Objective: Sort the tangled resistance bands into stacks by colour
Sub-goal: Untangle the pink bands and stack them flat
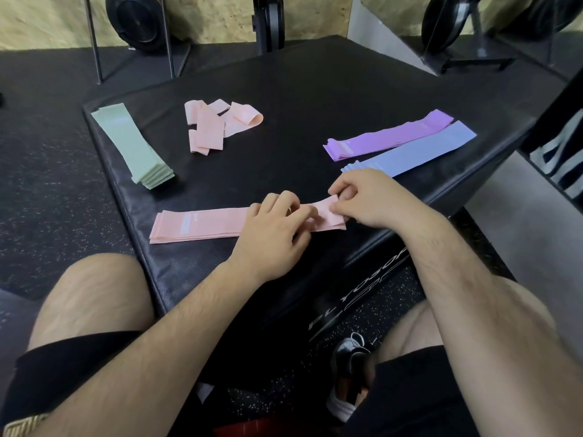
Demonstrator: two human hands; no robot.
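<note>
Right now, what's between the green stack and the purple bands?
Head view: the tangled pink bands lie between the green stack and the purple bands.

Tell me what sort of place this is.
Most likely a gym: weight plates stand by the back wall, the floor is speckled rubber matting, and resistance bands lie on a black padded plyo box.

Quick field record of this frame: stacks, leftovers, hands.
surface: black padded box
sorted: green stack on the left; purple stack and blue stack side by side on the right; pink stack near the person
unsorted: pink tangle, far centre
left hand: pinches the pink stack's right end
right hand: pinches the same end
</note>
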